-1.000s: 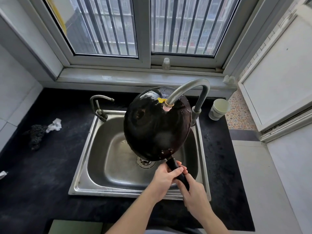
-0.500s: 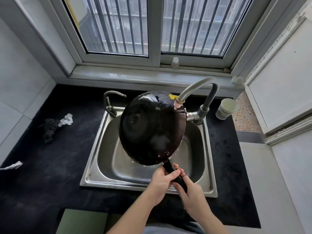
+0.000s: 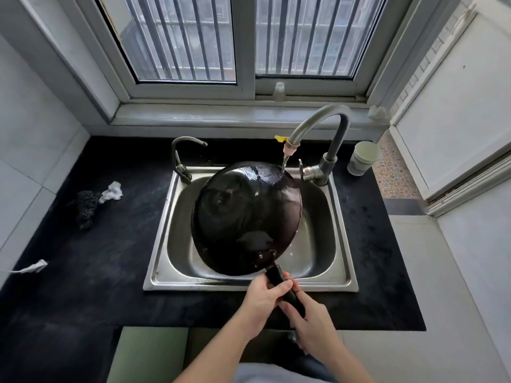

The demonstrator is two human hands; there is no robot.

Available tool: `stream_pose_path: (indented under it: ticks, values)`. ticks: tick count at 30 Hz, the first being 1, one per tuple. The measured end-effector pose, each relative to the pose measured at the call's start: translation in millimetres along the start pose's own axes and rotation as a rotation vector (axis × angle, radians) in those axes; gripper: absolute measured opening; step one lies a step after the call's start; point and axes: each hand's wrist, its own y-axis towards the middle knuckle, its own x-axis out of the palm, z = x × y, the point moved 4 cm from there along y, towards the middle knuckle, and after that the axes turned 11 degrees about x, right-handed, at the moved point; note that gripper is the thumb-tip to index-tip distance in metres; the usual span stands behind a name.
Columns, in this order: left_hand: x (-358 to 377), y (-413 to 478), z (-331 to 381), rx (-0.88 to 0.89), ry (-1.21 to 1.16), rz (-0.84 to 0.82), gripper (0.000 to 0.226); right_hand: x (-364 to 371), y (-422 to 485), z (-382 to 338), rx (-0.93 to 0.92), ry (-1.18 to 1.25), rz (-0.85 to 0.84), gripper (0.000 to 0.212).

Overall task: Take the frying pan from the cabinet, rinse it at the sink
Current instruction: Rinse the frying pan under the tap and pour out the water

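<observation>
The black frying pan (image 3: 243,214) hangs tilted over the steel sink (image 3: 163,244), its wet inner face toward me. Water runs from the tall grey faucet (image 3: 318,125) onto the pan's far right rim. My left hand (image 3: 262,297) grips the black handle (image 3: 279,280) just below the pan. My right hand (image 3: 312,319) holds the same handle lower down, nearer to me. Both hands are over the sink's front edge.
A small second tap (image 3: 179,156) stands at the sink's back left. A pale cup (image 3: 362,157) sits right of the faucet. A dark scrubber (image 3: 85,203) and a crumpled white scrap (image 3: 112,190) lie on the black counter (image 3: 83,272). A small bottle (image 3: 278,91) is on the windowsill.
The pan has dropped lower into the sink and swung left, so the faucet spout is now above its far rim with water running onto it. Both hands kept their grip.
</observation>
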Motion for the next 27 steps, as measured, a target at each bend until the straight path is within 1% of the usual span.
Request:
stream_pose_path:
  ticks: [2,3,8,11,13,17,22,27]
  values:
    - [-3.4,-4.6,-3.9,0.009,0.036,-0.022,0.019,7.5,-4.7,5.9,0.072,0.035,-0.047,0.015]
    - [-5.2,-6.7,-5.9,0.007,0.059,-0.023,0.02,11.2,-7.2,7.9,0.092,0.053,-0.065,0.012]
    - [-6.9,-16.3,-13.8,-0.014,0.072,-0.014,0.019,22.9,-18.8,11.5,0.192,0.253,-0.167,0.023]
    - [-4.1,-19.3,-13.9,-0.007,0.05,-0.042,0.021,23.6,-22.0,12.5,0.237,0.39,-0.212,0.026]
    - [-2.0,-20.7,-13.5,0.019,0.081,-0.059,0.019,23.5,-23.7,13.1,0.267,0.473,-0.251,0.026]
    - [4.3,-16.2,-10.0,0.074,0.205,-0.064,0.011,24.8,-25.7,14.4,0.317,0.639,-0.33,0.02]
    - [16.9,-8.2,-8.9,0.07,0.295,-0.121,0.014,21.6,-23.5,17.5,0.373,0.877,-0.372,0.014]
    - [28.4,-3.8,-15.0,0.044,0.306,-0.13,0.017,13.0,-24.6,25.0,0.412,0.955,-0.373,0.012]
